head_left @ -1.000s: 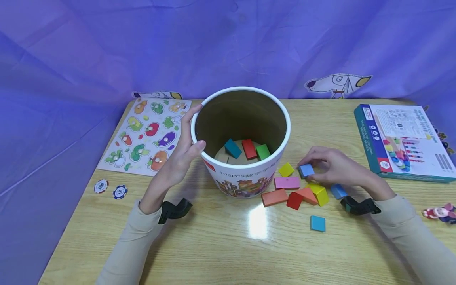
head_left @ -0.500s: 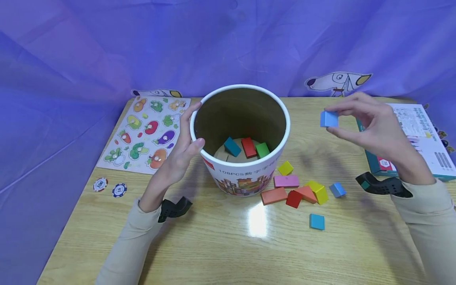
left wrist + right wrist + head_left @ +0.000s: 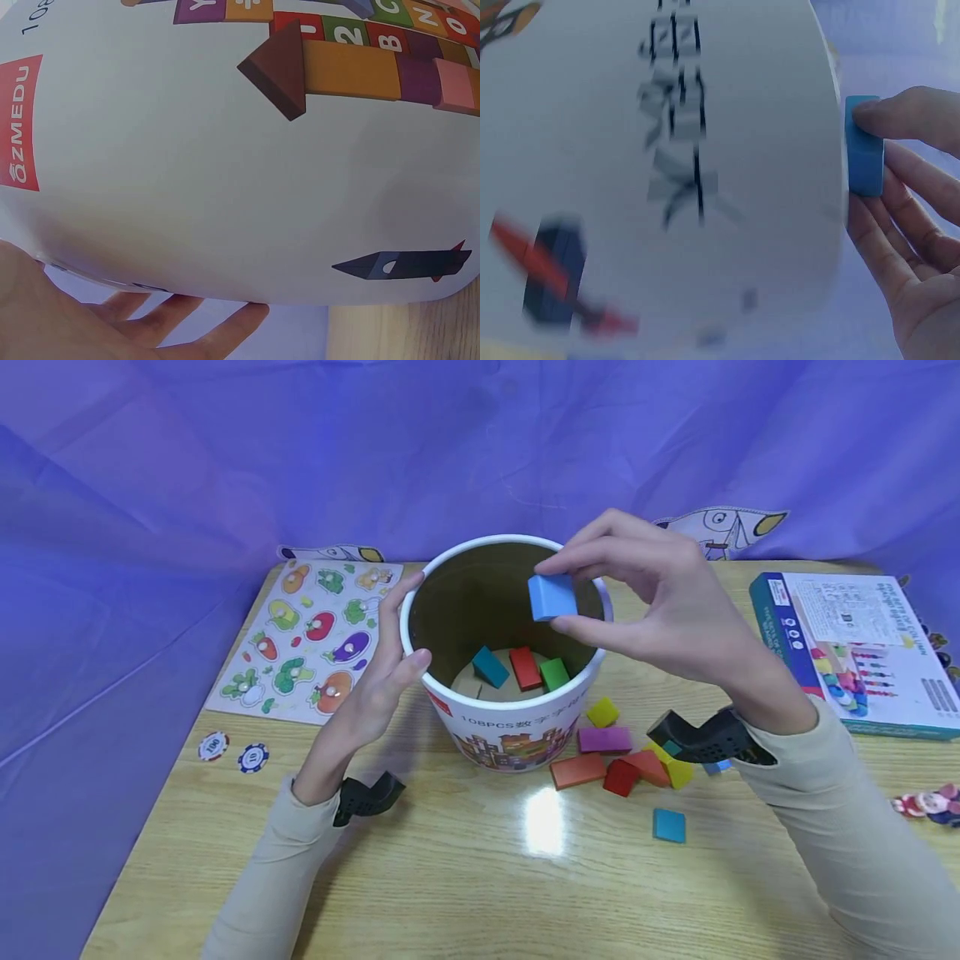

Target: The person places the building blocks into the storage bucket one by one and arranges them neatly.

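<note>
In the head view, my right hand (image 3: pixel 660 589) pinches a light blue block (image 3: pixel 553 597) between thumb and fingers, over the right part of the bucket's mouth. The same blue block (image 3: pixel 865 146) shows beside the bucket's wall in the right wrist view. A tall white bucket (image 3: pixel 517 718) with printed pictures stands on the table. My left hand (image 3: pixel 367 693) rests against its left side near the rim, with extended fingers (image 3: pixel 225 330) along the wall. Inside lie a teal block (image 3: pixel 490 667), a red block (image 3: pixel 525 668) and a green block (image 3: pixel 554 674).
Right of the bucket lie a yellow block (image 3: pixel 603 712), a pink block (image 3: pixel 604 740), an orange block (image 3: pixel 577 772), a red block (image 3: pixel 621 778) and others. A teal block (image 3: pixel 669 826) lies nearer. A vegetable puzzle board (image 3: pixel 300 643), poker chips (image 3: pixel 253 757) and a toy box (image 3: pixel 862 652) surround them.
My right hand has lifted the light blue block from the pile, swung up to the right, then moved left over the bucket's mouth. The left hand has stayed at the bucket.
</note>
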Available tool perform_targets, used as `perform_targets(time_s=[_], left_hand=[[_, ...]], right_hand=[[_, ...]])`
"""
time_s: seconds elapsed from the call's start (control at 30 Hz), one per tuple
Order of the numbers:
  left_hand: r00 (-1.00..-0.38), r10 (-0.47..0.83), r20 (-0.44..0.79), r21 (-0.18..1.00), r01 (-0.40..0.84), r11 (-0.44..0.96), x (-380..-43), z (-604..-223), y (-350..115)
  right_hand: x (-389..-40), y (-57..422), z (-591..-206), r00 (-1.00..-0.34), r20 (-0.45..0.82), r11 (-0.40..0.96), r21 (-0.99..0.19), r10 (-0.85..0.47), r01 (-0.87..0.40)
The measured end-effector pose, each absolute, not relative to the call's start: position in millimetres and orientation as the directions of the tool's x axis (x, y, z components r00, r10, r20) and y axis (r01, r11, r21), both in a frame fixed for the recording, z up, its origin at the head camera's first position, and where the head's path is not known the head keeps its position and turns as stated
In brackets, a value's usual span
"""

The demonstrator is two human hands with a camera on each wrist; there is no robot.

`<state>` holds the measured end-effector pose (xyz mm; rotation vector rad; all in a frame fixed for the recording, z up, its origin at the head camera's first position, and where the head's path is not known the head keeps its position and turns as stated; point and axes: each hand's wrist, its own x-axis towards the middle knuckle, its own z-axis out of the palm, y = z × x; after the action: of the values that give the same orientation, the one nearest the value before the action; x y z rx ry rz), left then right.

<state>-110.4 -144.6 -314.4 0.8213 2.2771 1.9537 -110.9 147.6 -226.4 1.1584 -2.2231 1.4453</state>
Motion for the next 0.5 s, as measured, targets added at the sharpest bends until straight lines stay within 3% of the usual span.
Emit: perform_targets(time_s=[0.1,0.23,0.5], left_hand=[[-0.862,0.407,0.304,0.930,0.362,0.071,-111.3,-314.0,-143.4],[-0.867,0.403,0.293,0.930,0.356,0.090,-111.0,-313.8,-142.9],[-0.864,0.404,0.301,0.929,0.361,0.080,-110.8,-313.8,-144.6]], right_hand=[[-112.5,135.4,-224.3,-0.643,0.575,0.245,-0.619,-0.506,-0.746],[-114.1,128.6,-226.6,-0.656,0.554,0.215,-0.657,-0.513,-0.723],[-115.4,144.5,-231.5,-0.658,0.550,0.231,-0.650,-0.514,-0.724]])
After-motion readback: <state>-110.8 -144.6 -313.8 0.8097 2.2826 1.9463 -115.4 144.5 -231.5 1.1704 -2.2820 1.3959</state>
